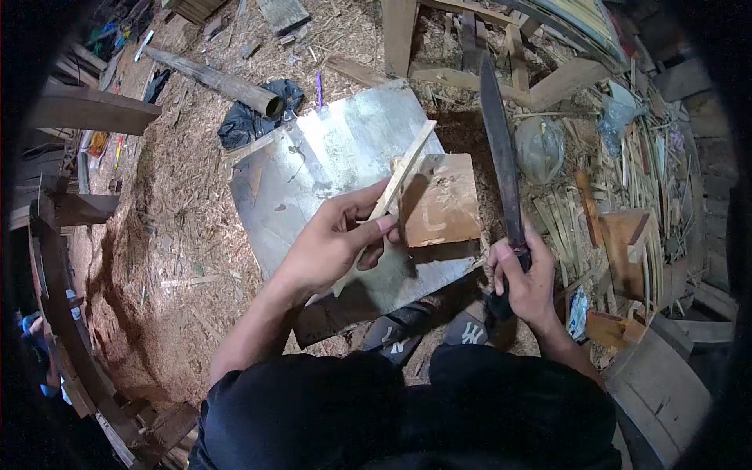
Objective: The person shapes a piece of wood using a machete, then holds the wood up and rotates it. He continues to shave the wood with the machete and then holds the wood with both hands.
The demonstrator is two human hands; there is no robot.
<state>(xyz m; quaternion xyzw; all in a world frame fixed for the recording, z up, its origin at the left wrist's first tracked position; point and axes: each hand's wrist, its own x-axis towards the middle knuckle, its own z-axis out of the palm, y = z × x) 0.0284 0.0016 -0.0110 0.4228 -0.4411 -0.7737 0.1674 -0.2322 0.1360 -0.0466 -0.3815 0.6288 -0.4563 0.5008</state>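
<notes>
As the head view looks down past the person's knees, the left hand (345,235) pinches a narrow pale strip (411,160) between thumb and bent fingers, with the strip slanting so that its far end points up and away and its near end passes below the palm. That grip, well down from the far end, probably leaves most of the upper length free of the fingers while steadying it. The right hand (525,276) is wrapped around the dark handle of a long knife (499,145), thumb laid near the root of the blade, perhaps for finer control; the blade points away from the body and stands apart from the strip, which seems a sensible way to carry an edge beside bare fingers. Under the strip's raised end is a wooden block (442,200), set in front of the feet where both hands reach it easily, likely as a firm support. Beneath spreads a metal sheet (337,145), which may serve to separate the working spot from the floor (180,227), littered with shavings. Shadow hides the block's lower edge, so whether it lies flat on the sheet is hard to tell. Off to the right, thin strips (629,168) lie bunched near a clear plastic bag (540,149), within reach of the knife side.
</notes>
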